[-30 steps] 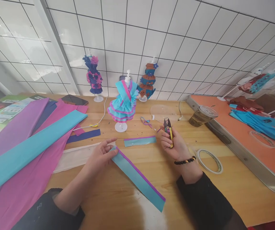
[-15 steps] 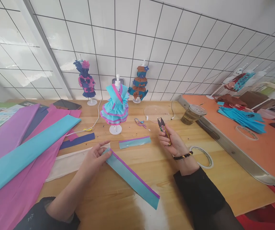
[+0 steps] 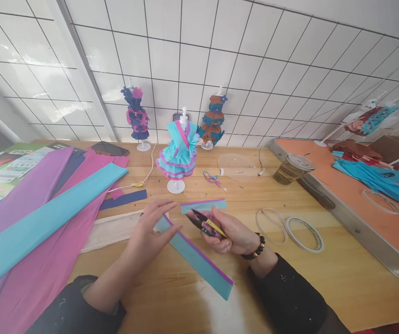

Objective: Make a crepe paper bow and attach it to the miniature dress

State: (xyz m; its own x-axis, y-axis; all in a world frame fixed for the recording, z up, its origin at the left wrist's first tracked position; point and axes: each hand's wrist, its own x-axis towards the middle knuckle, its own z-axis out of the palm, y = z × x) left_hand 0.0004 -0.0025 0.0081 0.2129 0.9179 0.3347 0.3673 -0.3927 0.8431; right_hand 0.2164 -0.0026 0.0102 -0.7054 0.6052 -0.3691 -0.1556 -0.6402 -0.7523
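Near strip [image 3: 197, 259], lower centre of frame, is already edged purple; left hand [image 3: 154, 228] is at its upper-left end, thumb and fingers apart, contact can't tell, right hand [image 3: 234, 229] clamped on the snips [image 3: 215, 228], tips toward that end. Second strip [image 3: 197, 207], just beyond at centre, looks edged too; both lie loose from the tiered dress [image 3: 178, 153], upper centre, so prep reads done, remainder can't tell. Around: turquoise sheet [image 3: 53, 221] left, tape roll [image 3: 289, 233] and cup [image 3: 293, 169] right; only hand and snips crowd the strip end.
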